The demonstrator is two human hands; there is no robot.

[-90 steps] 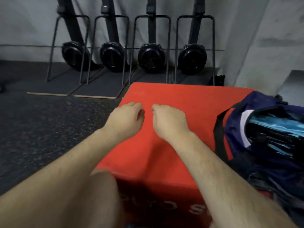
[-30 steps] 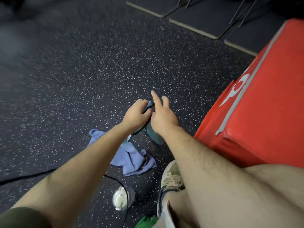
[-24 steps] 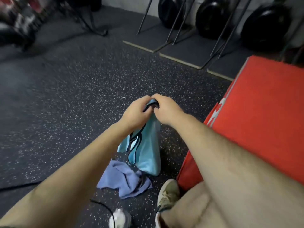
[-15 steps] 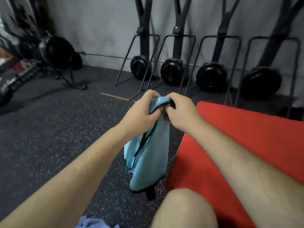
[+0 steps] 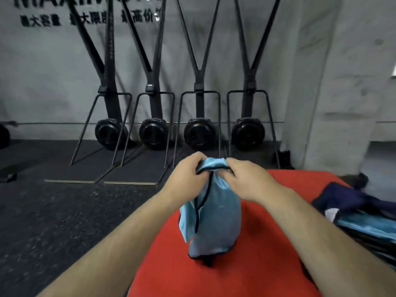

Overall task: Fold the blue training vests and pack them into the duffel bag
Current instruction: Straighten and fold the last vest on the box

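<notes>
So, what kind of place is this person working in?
Probably a gym: four black flywheel machines stand upright at the back, the floor is dark speckled rubber, and the blue vest hangs over a red padded box.

red padded box (image 5: 246,275) 6 o'clock, foreground | four black upright machines (image 5: 199,129) 12 o'clock, side by side against the wall, a round black drum at each foot | dark mats (image 5: 132,170) 10 o'clock, under their frames | black wall lettering (image 5: 90,18) 11 o'clock, blurred | speckled dark floor (image 5: 42,221) 8 o'clock | grey concrete pillar (image 5: 334,103) 2 o'clock
</notes>
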